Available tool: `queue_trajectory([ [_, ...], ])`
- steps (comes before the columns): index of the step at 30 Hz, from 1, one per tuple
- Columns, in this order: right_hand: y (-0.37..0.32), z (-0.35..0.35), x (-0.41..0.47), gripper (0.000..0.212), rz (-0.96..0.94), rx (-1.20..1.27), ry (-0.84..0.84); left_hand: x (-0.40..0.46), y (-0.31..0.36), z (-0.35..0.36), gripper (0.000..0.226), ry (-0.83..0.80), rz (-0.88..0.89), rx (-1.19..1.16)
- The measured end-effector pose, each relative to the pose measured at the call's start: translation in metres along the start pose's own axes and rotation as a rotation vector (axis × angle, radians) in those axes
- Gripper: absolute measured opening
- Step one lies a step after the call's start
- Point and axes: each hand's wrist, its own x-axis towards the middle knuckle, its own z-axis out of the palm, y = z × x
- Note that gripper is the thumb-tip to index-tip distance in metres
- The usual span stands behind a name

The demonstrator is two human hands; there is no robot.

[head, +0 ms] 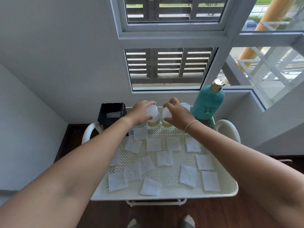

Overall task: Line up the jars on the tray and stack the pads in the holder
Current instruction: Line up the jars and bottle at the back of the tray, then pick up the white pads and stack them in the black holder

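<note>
Clear jars stand side by side, left hand (139,112) gripping one (153,116), right hand (176,112) the other (166,117).

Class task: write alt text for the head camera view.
Left hand and right hand each grip a clear white-lidded jar of yellow liquid, left jar and right jar, on a white perforated tray strewn with square white cotton pads.
</note>
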Motion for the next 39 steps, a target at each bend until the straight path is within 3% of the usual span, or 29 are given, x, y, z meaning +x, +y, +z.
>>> queue_trajectory([
  [9,-0.002,0.011,0.003,0.044,-0.012,-0.119,0.094,0.004,0.0,0.004,0.066,-0.081,0.03,0.015],
  [13,-0.001,0.009,0.0,0.052,-0.008,-0.127,0.079,-0.004,-0.001,0.006,0.074,-0.049,0.038,0.002],
  [16,-0.002,0.004,-0.009,0.055,-0.022,-0.065,0.113,-0.015,-0.003,0.01,0.071,0.045,0.045,-0.013],
  [20,-0.006,0.006,-0.037,0.031,-0.109,-0.002,0.256,-0.043,-0.011,0.022,0.048,0.228,0.037,-0.036],
  [25,-0.007,0.037,-0.065,0.018,0.04,0.145,0.139,-0.063,-0.024,0.034,0.03,0.423,-0.064,-0.072],
  [32,-0.011,0.076,-0.057,0.022,0.264,0.22,-0.067,-0.055,-0.053,0.05,0.038,0.107,-0.207,0.199],
  [39,-0.008,0.097,-0.046,0.025,0.344,0.193,-0.126,-0.046,-0.063,0.059,0.016,0.099,-0.265,0.381],
])
